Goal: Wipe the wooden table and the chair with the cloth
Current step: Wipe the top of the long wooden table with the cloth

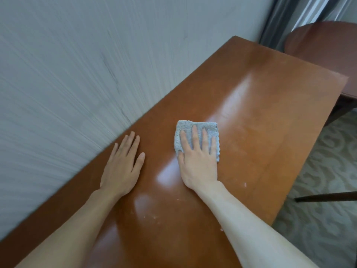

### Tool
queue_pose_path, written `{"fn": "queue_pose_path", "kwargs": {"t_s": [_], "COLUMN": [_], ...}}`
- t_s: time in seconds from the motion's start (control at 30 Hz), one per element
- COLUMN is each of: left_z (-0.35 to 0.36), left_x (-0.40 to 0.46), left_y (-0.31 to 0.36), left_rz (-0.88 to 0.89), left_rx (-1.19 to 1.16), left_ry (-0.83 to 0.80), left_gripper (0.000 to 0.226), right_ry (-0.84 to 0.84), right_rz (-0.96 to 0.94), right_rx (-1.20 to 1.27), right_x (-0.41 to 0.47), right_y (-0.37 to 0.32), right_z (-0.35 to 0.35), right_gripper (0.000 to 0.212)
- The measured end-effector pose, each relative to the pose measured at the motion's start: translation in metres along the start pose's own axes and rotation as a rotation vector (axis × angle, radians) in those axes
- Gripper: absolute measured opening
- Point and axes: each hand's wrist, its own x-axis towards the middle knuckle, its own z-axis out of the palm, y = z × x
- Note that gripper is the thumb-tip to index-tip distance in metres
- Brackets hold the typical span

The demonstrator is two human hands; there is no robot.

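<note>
The folded grey cloth lies flat on the wooden desk, pinned under the straight, spread fingers of the right hand. The left hand rests flat and empty on the desk beside it, near the wall edge. Bare glossy wood stretches ahead to the far corner and right toward the carpet.

Pale grey streaked wall from nine to twelve o'clock. Grey curtain at one. Round dark wooden side table at two. Patterned beige carpet from three to five, crossed by a dark bar.
</note>
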Motion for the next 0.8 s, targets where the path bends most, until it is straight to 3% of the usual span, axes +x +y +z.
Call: {"fn": "queue_pose_path", "kwargs": {"t_s": [0.2, 0.3, 0.8], "left_z": [0.002, 0.003, 0.003], "left_x": [0.001, 0.001, 0.0], "left_y": [0.0, -0.001, -0.002], "left_rz": [0.03, 0.037, 0.05], "left_rx": [0.014, 0.007, 0.063], "left_ry": [0.033, 0.035, 0.015], "left_gripper": [0.065, 0.066, 0.079], "right_ry": [-0.062, -0.05, 0.103], "right_rz": [-0.232, -0.227, 0.462], "right_rx": [0.045, 0.054, -0.061], "right_x": [0.002, -0.003, -0.085], "right_y": [-0.07, -0.072, 0.1], "right_z": [0.009, 0.009, -0.013], "right_gripper": [0.059, 0.057, 0.061]}}
